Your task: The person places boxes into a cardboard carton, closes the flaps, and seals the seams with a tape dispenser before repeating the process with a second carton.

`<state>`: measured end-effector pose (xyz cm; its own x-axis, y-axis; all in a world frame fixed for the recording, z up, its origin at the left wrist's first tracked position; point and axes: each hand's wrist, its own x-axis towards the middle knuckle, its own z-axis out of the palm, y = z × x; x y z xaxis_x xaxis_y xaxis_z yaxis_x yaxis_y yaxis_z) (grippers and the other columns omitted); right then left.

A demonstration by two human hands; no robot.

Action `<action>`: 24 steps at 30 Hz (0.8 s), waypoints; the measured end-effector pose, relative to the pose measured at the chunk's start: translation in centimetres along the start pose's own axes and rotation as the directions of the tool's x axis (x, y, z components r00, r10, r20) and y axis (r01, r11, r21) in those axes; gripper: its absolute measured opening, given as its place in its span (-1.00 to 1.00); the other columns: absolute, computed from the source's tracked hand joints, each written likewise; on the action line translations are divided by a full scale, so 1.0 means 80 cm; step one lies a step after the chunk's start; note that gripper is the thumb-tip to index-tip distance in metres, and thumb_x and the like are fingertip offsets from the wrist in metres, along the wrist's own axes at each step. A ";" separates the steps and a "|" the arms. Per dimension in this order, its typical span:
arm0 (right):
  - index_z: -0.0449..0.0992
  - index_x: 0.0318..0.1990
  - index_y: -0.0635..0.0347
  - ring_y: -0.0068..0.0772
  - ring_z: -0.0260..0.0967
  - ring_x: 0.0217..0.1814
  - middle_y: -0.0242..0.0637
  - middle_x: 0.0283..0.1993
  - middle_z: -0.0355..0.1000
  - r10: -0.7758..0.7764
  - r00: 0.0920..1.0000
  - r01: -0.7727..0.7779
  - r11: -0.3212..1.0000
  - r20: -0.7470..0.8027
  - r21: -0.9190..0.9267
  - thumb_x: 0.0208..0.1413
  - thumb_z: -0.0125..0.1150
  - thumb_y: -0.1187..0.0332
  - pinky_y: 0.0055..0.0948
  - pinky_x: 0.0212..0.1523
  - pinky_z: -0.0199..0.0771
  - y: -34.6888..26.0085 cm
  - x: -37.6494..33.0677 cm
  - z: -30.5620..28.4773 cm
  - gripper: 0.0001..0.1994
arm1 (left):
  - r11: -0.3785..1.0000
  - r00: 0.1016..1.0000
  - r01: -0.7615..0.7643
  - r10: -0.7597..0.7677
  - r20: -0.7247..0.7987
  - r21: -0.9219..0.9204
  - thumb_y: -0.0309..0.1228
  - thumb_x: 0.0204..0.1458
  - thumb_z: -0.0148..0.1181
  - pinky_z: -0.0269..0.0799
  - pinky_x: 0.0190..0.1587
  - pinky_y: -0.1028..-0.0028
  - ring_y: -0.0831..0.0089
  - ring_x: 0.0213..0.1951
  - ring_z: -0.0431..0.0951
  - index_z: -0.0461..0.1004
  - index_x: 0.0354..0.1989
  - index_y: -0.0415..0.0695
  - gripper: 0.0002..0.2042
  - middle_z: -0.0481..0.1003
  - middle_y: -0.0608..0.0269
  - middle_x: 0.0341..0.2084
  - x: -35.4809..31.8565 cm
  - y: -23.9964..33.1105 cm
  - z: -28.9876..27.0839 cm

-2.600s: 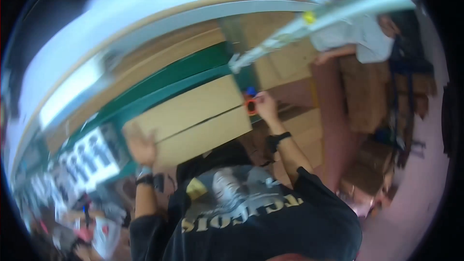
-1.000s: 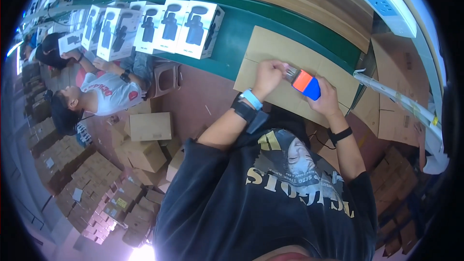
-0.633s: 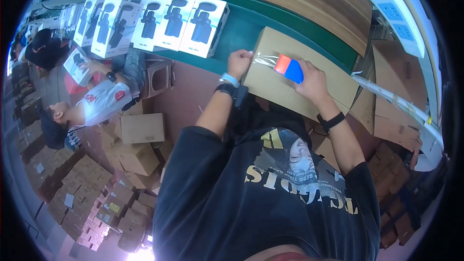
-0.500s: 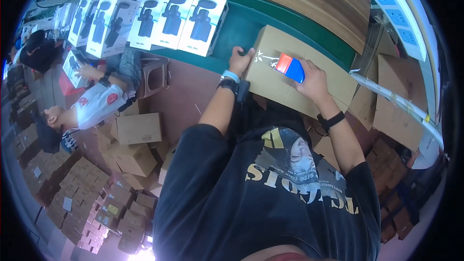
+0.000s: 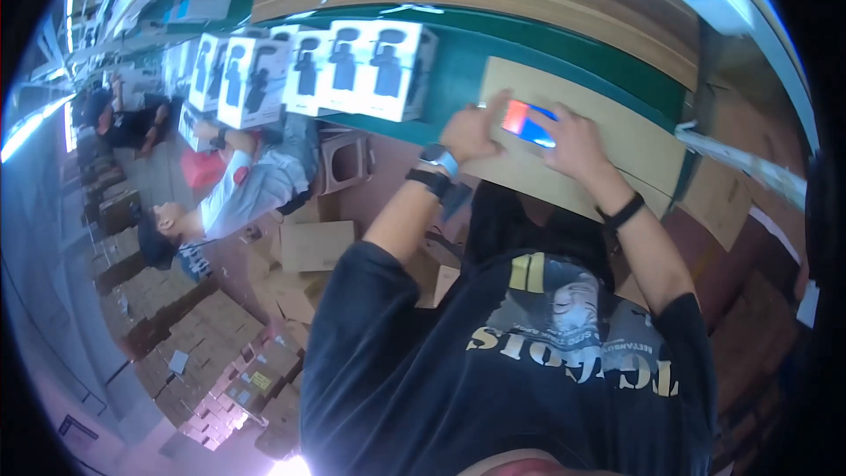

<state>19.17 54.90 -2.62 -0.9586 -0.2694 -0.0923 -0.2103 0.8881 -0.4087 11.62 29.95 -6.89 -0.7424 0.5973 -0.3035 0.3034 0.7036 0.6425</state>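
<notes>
A brown cardboard box (image 5: 617, 137) lies closed on the green belt (image 5: 458, 70) in front of me. My right hand (image 5: 571, 137) grips a red and blue tape dispenser (image 5: 527, 121) pressed on the box top near its left end. My left hand (image 5: 471, 128) lies flat on the box's left edge, fingers spread, just beside the dispenser. I wear a watch and a dark band on the left wrist, a dark band on the right.
A row of white product boxes (image 5: 352, 66) stands on the belt to the left. A seated person in a light shirt (image 5: 238, 189) works beside them, another person (image 5: 128, 119) farther off. Stacked brown cartons (image 5: 211, 344) cover the floor at lower left; flat cardboard (image 5: 714, 203) leans at right.
The view swung from the right of the line to the left. My right hand has drawn the tape dispenser leftward along the box top; my left hand moved to the box's left edge.
</notes>
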 end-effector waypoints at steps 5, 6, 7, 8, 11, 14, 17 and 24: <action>0.51 0.21 -0.28 0.04 0.53 -0.10 -0.11 -0.12 0.47 -0.069 0.983 0.073 0.997 0.169 -0.022 0.00 0.36 0.09 -0.09 -0.13 0.57 0.038 -0.043 -0.021 -0.46 | 0.931 0.957 0.237 -0.274 0.101 0.279 -0.33 -0.37 0.56 0.54 -0.01 0.05 -0.10 -0.03 0.59 0.07 0.50 0.23 0.11 0.63 -0.03 -0.16 0.013 0.026 -0.006; 0.51 0.21 -0.28 0.04 0.53 -0.10 -0.11 -0.12 0.47 -0.013 0.982 0.021 0.999 0.187 -0.041 0.00 0.36 0.09 -0.09 -0.13 0.57 0.077 -0.096 -0.037 -0.46 | 0.860 0.988 0.135 -0.152 -0.004 0.492 -0.33 -0.41 0.59 0.45 0.11 0.02 -0.12 0.11 0.48 0.12 0.48 0.15 0.11 0.58 -0.06 -0.05 0.004 0.038 0.002; 0.52 0.21 -0.28 0.04 0.52 -0.12 -0.11 -0.14 0.46 -0.033 0.994 0.033 0.999 0.105 -0.001 0.01 0.35 0.04 -0.09 -0.14 0.57 0.115 -0.141 -0.055 -0.47 | 0.717 0.993 0.080 -0.001 -0.114 0.693 -0.34 -0.45 0.61 0.35 0.24 0.00 -0.13 0.25 0.37 0.16 0.45 0.06 0.10 0.53 -0.09 0.06 0.003 0.053 0.008; 0.53 0.20 -0.28 0.03 0.52 -0.14 -0.12 -0.17 0.45 -0.056 0.998 0.055 0.997 0.017 0.047 0.03 0.34 -0.01 -0.09 -0.16 0.56 0.147 -0.184 -0.070 -0.48 | 0.718 0.995 0.056 0.020 -0.101 0.694 -0.34 -0.45 0.61 0.35 0.24 0.00 -0.13 0.25 0.37 0.16 0.45 0.06 0.10 0.53 -0.09 0.06 0.015 0.075 0.027; 0.55 0.18 -0.25 0.00 0.49 -0.22 -0.13 -0.24 0.41 0.196 0.961 -0.206 0.978 0.196 0.034 0.06 0.31 -0.16 -0.08 -0.19 0.53 0.224 -0.292 -0.137 -0.46 | 0.841 0.957 -0.278 0.284 0.058 0.465 -0.28 -0.54 0.65 0.11 0.39 -0.04 -0.20 0.35 0.17 0.28 0.33 -0.13 0.05 0.36 -0.17 0.23 0.037 0.148 0.098; 0.58 0.13 -0.24 -0.02 0.49 -0.24 -0.14 -0.25 0.42 0.207 0.974 -0.206 0.978 0.096 -0.019 0.09 0.29 -0.11 -0.09 -0.22 0.51 0.305 -0.364 -0.127 -0.53 | 0.830 0.918 -0.388 0.387 0.086 0.402 -0.16 -0.50 0.64 0.08 0.42 0.01 -0.19 0.28 0.26 0.34 0.19 -0.27 -0.05 0.27 -0.23 0.25 0.075 0.286 0.203; 0.58 0.12 -0.16 0.03 0.50 -0.25 -0.08 -0.22 0.43 0.175 0.981 -0.176 0.984 0.086 0.000 0.11 0.27 -0.09 -0.07 -0.23 0.53 0.322 -0.361 -0.106 -0.54 | 0.787 0.879 -0.464 0.467 0.100 0.406 -0.10 -0.36 0.57 0.10 0.41 0.02 -0.16 0.26 0.29 0.36 0.14 -0.27 -0.15 0.31 -0.20 0.20 0.089 0.338 0.238; 0.60 -0.05 0.00 0.04 0.53 -0.29 -0.03 -0.24 0.48 0.170 0.977 -0.160 0.984 0.127 -0.083 0.14 0.24 0.01 -0.07 -0.26 0.55 0.291 -0.310 -0.077 -0.64 | 0.426 0.465 -0.884 0.843 0.270 0.192 -0.07 0.01 0.29 0.22 0.35 0.07 -0.07 0.18 0.37 0.42 0.07 -0.27 -0.42 0.40 -0.12 0.08 0.158 0.332 0.296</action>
<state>36.89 84.54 -4.22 -0.9481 -0.1597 -0.2748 -0.0693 0.9477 -0.3117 24.45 65.28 -10.33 0.0719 0.9750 0.2104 0.9003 -0.1542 0.4071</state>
